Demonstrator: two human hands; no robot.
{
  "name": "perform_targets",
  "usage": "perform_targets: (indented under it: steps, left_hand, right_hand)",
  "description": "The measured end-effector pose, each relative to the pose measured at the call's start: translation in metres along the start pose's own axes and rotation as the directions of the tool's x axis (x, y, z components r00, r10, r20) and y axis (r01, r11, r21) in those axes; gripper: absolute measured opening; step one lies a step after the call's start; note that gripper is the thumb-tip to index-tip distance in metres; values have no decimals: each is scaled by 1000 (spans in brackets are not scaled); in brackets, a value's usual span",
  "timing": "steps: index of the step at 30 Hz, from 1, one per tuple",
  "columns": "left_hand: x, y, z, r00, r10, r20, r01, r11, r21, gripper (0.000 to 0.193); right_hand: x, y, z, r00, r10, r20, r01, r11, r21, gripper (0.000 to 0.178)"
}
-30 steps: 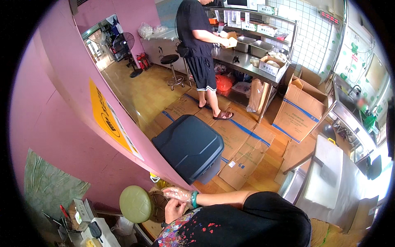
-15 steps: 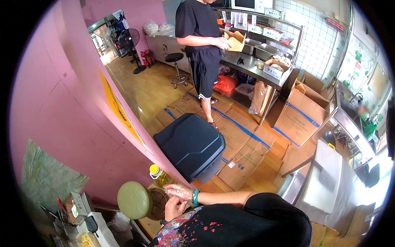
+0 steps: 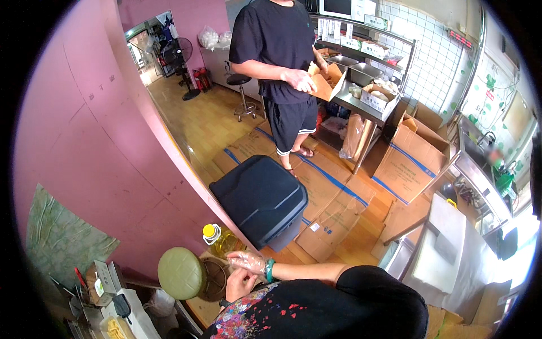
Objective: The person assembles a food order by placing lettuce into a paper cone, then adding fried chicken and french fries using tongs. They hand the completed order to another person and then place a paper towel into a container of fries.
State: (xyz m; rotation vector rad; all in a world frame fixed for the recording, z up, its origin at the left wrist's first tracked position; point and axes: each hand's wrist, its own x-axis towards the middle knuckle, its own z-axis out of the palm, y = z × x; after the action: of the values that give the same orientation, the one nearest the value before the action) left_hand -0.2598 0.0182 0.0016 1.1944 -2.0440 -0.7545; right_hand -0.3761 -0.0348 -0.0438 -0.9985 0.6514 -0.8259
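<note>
My right hand (image 3: 247,262) wears a thin clear plastic glove, with a green band (image 3: 269,270) around its wrist. Its fingers are stretched out toward the left. Just below it, my bare left hand (image 3: 240,284) has its fingers pinched together at the glove's lower edge, near the right palm. A dark watch strap (image 3: 224,303) shows on the left wrist. Beyond my hands stands a jug of yellow oil (image 3: 226,240) with a yellow cap. A round olive-green lid or stool top (image 3: 182,273) lies to the left, beside a brown round rim (image 3: 214,279).
A dark lidded bin (image 3: 259,195) stands past the pink partition wall (image 3: 107,141). Flattened cardboard (image 3: 324,186) covers part of the floor. Another person (image 3: 282,62) holds an open brown food carton (image 3: 326,85) by a steel table (image 3: 361,107). At right is a white board (image 3: 437,248) on a counter.
The other person has turned toward me and stepped slightly right, bringing the carton away from the steel table. My hands stay almost in place.
</note>
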Motion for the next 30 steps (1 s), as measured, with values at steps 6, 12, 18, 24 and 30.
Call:
perform_targets:
  steps: [6, 12, 18, 24, 30]
  left_hand:
    - [-3, -1, -1, 1000, -6, 13, 6, 1000, 24, 15]
    - [-4, -7, 1, 1000, 8, 20, -9, 1000, 23, 16]
    - [-2, -5, -1, 1000, -2, 18, 2, 1000, 18, 16]
    - [-1, -6, 0, 999, -33, 13, 33, 999, 11, 16]
    - [0, -9, 0, 1000, -24, 19, 23, 999, 31, 17]
  right_hand:
    - [-4, -6, 3, 999, 34, -1, -34, 998, 56, 41]
    - [-3, 4, 1, 1000, -1, -10, 1, 1000, 28, 41]
    - [-2, 2, 2, 1000, 5, -14, -5, 1000, -13, 41]
    - [-1, -3, 3, 1000, 12, 4, -12, 1000, 23, 41]
    - [3, 7, -1, 998, -44, 54, 40, 997, 66, 41]
